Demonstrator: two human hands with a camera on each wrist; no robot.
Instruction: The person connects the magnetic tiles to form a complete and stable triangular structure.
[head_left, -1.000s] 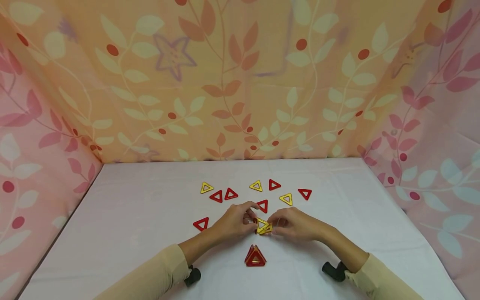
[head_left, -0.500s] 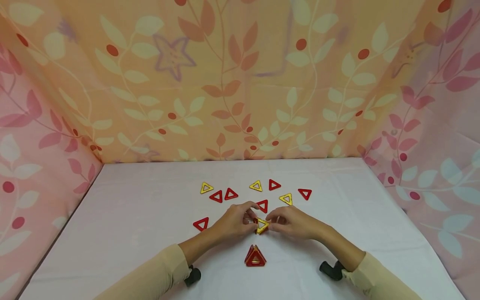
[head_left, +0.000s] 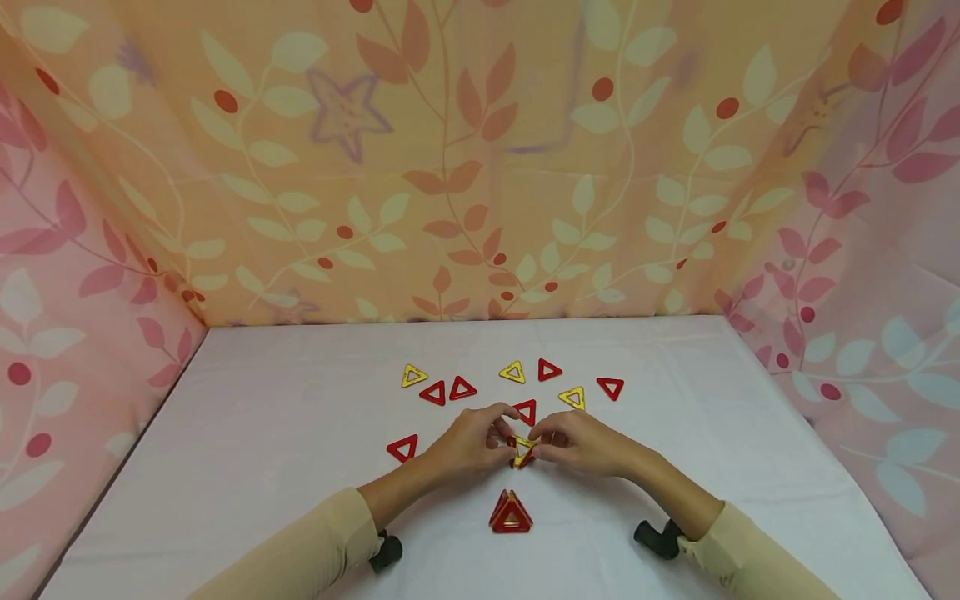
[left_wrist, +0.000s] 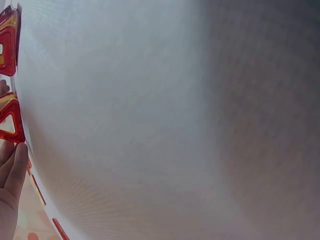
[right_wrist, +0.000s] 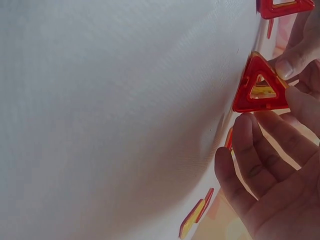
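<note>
Between both hands, a small pyramid of red and yellow triangular magnetic tiles point(head_left: 524, 442) stands on the white tabletop. My left hand point(head_left: 470, 442) holds its left side with thumb and fingers. From the right, my right hand point(head_left: 586, 444) pinches the opposite side near the top. In the right wrist view a red tile face point(right_wrist: 243, 102) of this pyramid shows, with right fingers point(right_wrist: 250, 155) along its lower edge and the left thumb point(right_wrist: 295, 60) at its upper side. At the left wrist view's edge, a red triangular face point(left_wrist: 17, 122) sits just above fingertips.
A second red and yellow tile pyramid point(head_left: 511, 515) stands nearer the person. Loose red tiles point(head_left: 403, 436) and yellow tiles point(head_left: 415, 367) lie flat, mostly beyond the hands. One red tile point(head_left: 531, 421) lies just behind the held pyramid. Patterned cloth point(head_left: 480, 208) walls the table's back and sides.
My right hand has shifted slightly left, closer to my left hand. The yellow tile that jutted out to the right has swung in, and red now shows on that side. My left hand stays put.
</note>
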